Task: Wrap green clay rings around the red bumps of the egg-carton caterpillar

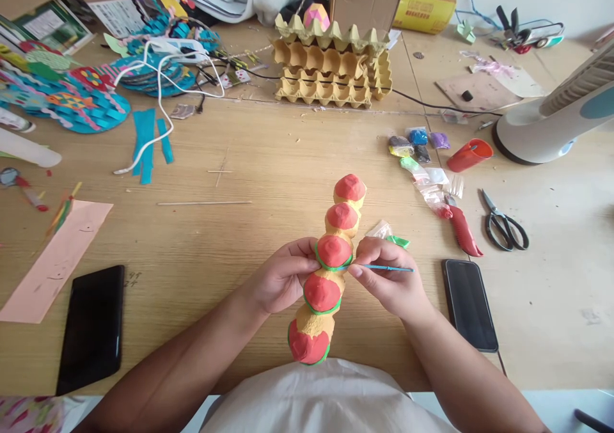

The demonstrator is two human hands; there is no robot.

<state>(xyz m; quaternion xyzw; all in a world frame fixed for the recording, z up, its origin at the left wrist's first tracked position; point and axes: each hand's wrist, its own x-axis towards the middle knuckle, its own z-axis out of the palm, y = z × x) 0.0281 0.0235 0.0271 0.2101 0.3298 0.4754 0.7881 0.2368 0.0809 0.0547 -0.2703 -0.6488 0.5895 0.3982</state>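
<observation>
A strip of egg-carton cups [330, 273] with red-painted tops and green clay rings lies lengthwise in front of me, tilted up off the wooden table [268, 164]. My left hand [281, 279] grips the strip's left side near the middle cup. My right hand [388, 276] pinches a thin blue stick [388, 268], its tip against the green ring on the strip's right side. A bit of green clay in a clear bag [391, 236] lies just behind my right hand.
A black phone [91, 327] lies at the left, another phone [470, 304] at the right. Scissors [503, 223], a red utility knife [463, 228], clay bags [417, 148], a red cup [470, 155], a fan base [542, 129], stacked egg trays [330, 68] and paper crafts [71, 94] surround the work area.
</observation>
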